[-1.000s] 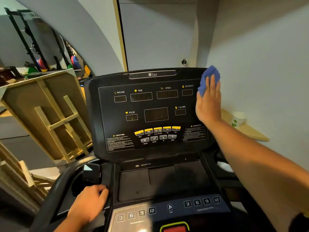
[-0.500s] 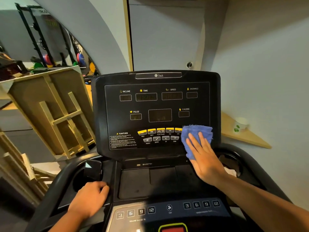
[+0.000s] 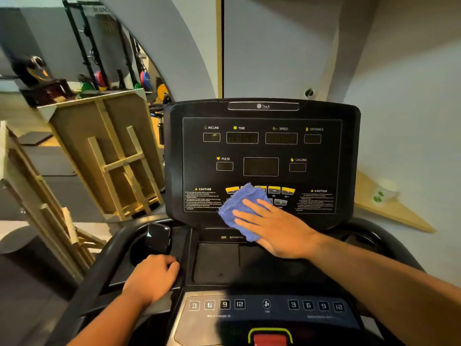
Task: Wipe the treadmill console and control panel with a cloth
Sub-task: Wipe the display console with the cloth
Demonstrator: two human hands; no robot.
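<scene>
Blue cloth [image 3: 240, 208] under right hand [image 3: 277, 226], pressed on console [image 3: 262, 151] buttons.

Black treadmill console [image 3: 174, 151], blue cloth [image 3: 239, 206] flat on its buttons, perhaps a cup [image 3: 385, 192] on wooden corner shelf [image 3: 399, 216]

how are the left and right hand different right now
The right hand lies flat, fingers spread, pressing the blue cloth against the console's button row; the left hand is curled, gripping the console's lower left edge beside the cup holder. The right reaches farther forward and higher; the left stays low and near. Both are bare and touch the treadmill.
</scene>
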